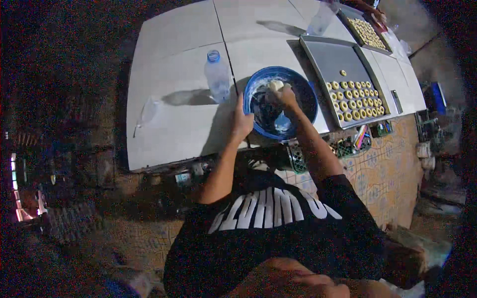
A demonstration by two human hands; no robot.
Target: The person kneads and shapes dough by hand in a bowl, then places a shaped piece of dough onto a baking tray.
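While the left hand [242, 120] clamps the near-left rim of a blue bowl [304, 88] at the centre of the frame, the right hand [285, 95] reaches inside it, fingers closed on a pale lump of dough [276, 85] near the bowl's upper middle. The bowl sits at the near edge of a pale tiled surface [174, 64] that fills the upper half of the picture, and its dark inside is smeared with white. A clear plastic bottle [217, 77] with a blue cap stands upright just left of the bowl, casting a long shadow toward the left. Right of the bowl lies a grey metal tray [333, 57]; its lower half is packed with rows of small round yellowish pieces [355, 102], one more piece sits alone higher up, and the upper part is bare. A second tray [367, 32], filled with similar pieces, lies farther off in the upper right of the frame, beside another person's hand [378, 14] at the top edge. The person wears a black shirt [273, 228] with white lettering, seen in the lower centre. Patterned floor tiles [392, 174] show at the right below the surface, and the left side of the frame is dark.
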